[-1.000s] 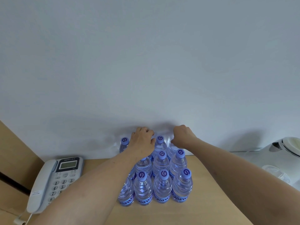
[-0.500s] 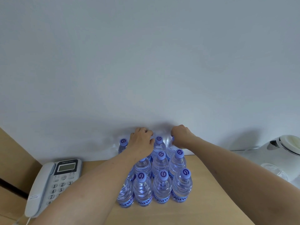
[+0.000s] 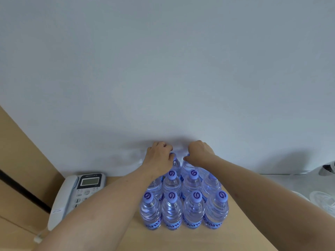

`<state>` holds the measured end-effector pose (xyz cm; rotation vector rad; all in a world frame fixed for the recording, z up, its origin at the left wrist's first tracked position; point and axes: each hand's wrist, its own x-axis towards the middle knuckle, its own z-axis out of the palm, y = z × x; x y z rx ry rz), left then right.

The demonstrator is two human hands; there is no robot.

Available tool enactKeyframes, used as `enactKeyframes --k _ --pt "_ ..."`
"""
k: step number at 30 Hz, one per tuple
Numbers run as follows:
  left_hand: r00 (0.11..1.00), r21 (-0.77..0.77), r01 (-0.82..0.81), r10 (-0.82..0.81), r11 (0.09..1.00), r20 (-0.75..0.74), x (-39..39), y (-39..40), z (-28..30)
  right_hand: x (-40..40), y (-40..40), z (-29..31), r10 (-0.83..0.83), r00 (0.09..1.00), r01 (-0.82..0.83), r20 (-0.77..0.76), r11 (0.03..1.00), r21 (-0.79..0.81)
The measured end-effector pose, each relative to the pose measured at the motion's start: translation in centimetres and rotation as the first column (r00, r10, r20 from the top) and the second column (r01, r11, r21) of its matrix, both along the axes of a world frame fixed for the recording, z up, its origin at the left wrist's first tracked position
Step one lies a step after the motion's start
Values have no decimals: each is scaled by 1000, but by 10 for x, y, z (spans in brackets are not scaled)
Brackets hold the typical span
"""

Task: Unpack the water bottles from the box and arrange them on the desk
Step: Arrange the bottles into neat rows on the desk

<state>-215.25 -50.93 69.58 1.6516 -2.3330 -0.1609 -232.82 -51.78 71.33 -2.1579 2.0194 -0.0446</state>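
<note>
Water bottles (image 3: 184, 201) are packed upright in rows on the desk (image 3: 235, 238), between phone (image 3: 76, 194) and kettle (image 3: 328, 171). Compared with a second ago, the exposed cap at back left is now covered by the left hand (image 3: 159, 158); the right hand (image 3: 199, 153) has barely shifted. Fingers of both hands are curled onto back-row bottle tops; a firm clamp cannot be confirmed. No box is seen. Judged: the back row is being squared off, arrangement nearly done.
</note>
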Motion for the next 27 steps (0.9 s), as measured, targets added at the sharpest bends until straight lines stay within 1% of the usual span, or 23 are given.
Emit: enactKeyframes --k 6,11,14,17,20,27 --pt "1000 9 -25 25 1000 6 15 -1 -1 7 -1 11 49 998 -46 -36 996 72" --pt "1000 -2 -22 22 1000 -4 18 -3 0 9 1 15 58 998 -56 -13 993 107" --pt "1000 -6 -5 5 1000 -12 17 -3 1 11 3 13 54 998 -51 -35 995 85" --pt "1000 -10 8 -8 1000 -17 16 -3 3 12 4 9 3 999 -1 -34 998 60" --pt "1000 -10 14 -14 1000 -15 18 -3 4 12 5 5 2 1000 0 -29 999 55" --pt "1000 -8 20 -20 1000 -13 23 -2 2 11 2 1 6 1000 -8 25 998 69"
